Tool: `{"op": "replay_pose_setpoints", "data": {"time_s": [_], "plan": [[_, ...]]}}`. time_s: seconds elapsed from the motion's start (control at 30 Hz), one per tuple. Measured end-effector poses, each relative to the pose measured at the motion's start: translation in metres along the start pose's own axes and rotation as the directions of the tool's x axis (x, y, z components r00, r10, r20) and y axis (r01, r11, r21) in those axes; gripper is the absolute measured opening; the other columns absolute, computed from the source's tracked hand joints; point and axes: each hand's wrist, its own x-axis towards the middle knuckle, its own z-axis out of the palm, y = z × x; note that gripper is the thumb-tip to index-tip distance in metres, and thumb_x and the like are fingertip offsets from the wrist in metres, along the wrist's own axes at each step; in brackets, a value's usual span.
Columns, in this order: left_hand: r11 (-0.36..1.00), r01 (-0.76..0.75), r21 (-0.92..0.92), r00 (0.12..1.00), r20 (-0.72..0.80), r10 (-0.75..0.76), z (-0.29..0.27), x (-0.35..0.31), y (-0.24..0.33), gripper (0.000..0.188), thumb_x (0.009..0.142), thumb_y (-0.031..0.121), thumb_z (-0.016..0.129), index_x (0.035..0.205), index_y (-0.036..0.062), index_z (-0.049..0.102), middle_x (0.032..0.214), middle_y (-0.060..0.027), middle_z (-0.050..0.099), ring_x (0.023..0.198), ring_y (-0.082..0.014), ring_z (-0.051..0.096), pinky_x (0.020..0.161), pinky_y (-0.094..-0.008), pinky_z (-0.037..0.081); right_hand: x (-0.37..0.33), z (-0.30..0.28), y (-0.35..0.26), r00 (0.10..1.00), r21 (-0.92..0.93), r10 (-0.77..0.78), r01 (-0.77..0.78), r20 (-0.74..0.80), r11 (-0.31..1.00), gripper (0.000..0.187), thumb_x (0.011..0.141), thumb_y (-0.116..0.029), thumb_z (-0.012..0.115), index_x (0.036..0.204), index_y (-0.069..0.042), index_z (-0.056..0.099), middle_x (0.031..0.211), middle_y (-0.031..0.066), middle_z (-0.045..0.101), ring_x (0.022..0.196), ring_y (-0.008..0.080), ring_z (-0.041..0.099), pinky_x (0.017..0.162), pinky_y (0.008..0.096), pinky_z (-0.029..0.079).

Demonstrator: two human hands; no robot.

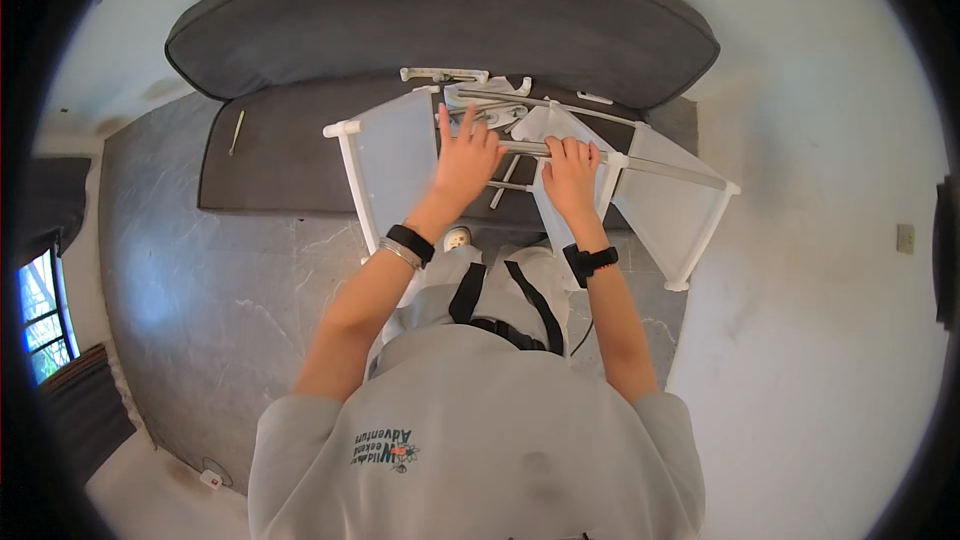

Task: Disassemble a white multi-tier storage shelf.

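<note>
A half-built rack of white plastic side frames and silver metal tubes stands in front of me, over the sofa's front edge. Pale panels fill its frames, among them a left panel (397,155) and a right panel (672,215). My right hand (572,178) curls its fingers over a metal tube (524,148) near the middle frame. At that tube's left end is my left hand (465,162), its fingers stretched and spread, the palm side hidden. A second metal tube (590,112) runs along the far side of the rack.
The grey sofa (300,160) lies behind the rack, with its long backrest (440,20). Loose white fittings (445,74) and more parts rest on the seat. A thin pale stick (237,133) lies at its left. A white wall (800,290) rises on the right.
</note>
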Motion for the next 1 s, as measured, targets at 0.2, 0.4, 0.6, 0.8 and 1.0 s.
{"op": "replay_pose_setpoints", "data": {"time_s": [0.2, 0.4, 0.6, 0.8, 1.0], "plan": [[0.992, -0.11, -0.065, 0.993, 0.033, 0.113, 0.006, 0.005, 0.041, 0.039, 0.072, 0.014, 0.059, 0.108, 0.0022, 0.048, 0.104, -0.0101, 0.053, 0.103, -0.0249, 0.051, 0.094, -0.0413, 0.036, -0.006, -0.004, -0.001, 0.999, 0.106, 0.001, -0.006, 0.048, 0.994, 0.049, 0.063, -0.003, 0.06, 0.11, -0.01, 0.049, 0.102, 0.0096, 0.047, 0.105, 0.027, 0.044, 0.101, 0.0489, 0.022], [0.984, -0.15, -0.095, 0.985, 0.068, 0.156, 0.023, 0.02, 0.058, 0.035, 0.072, 0.01, 0.056, 0.106, 0.0023, 0.048, 0.096, -0.0086, 0.053, 0.091, -0.0232, 0.052, 0.086, -0.0392, 0.039, -0.019, -0.034, 0.061, 0.972, 0.072, 0.233, -0.23, -0.028, 0.971, 0.056, 0.063, -0.009, 0.059, 0.118, -0.009, 0.045, 0.113, 0.0123, 0.046, 0.11, 0.0292, 0.041, 0.101, 0.0539, 0.018], [0.975, -0.179, -0.13, 0.977, 0.088, 0.192, 0.036, 0.038, 0.097, 0.031, 0.071, 0.011, 0.057, 0.099, 0.0041, 0.048, 0.09, -0.0073, 0.052, 0.085, -0.0216, 0.053, 0.076, -0.0355, 0.041, -0.032, -0.033, 0.081, 0.955, -0.064, 0.265, -0.258, 0.131, 0.964, 0.058, 0.064, -0.027, 0.069, 0.115, -0.008, 0.047, 0.106, 0.0087, 0.051, 0.105, 0.0266, 0.045, 0.102, 0.0531, 0.016], [0.988, -0.076, -0.137, 0.993, 0.075, 0.087, 0.052, 0.057, 0.14, 0.019, 0.071, 0.014, 0.058, 0.085, 0.0079, 0.048, 0.081, -0.0061, 0.053, 0.077, -0.0212, 0.057, 0.067, -0.033, 0.043, -0.029, -0.019, 0.077, 0.947, -0.053, 0.284, -0.295, -0.151, 0.954, 0.033, 0.062, -0.015, 0.067, 0.091, -0.008, 0.054, 0.088, 0.0047, 0.053, 0.089, 0.0258, 0.048, 0.099, 0.0496, 0.024], [0.984, -0.111, -0.138, 0.992, 0.046, 0.118, 0.067, 0.066, 0.126, 0.011, 0.073, 0.016, 0.057, 0.078, 0.0088, 0.05, 0.064, -0.0047, 0.058, 0.058, -0.0201, 0.062, 0.054, -0.0305, 0.049, -0.024, -0.021, 0.075, 0.951, -0.074, 0.287, -0.296, -0.117, 0.952, 0.028, 0.063, -0.015, 0.068, 0.087, -0.01, 0.054, 0.085, 0.0031, 0.053, 0.088, 0.0245, 0.048, 0.099, 0.0484, 0.023]]}}
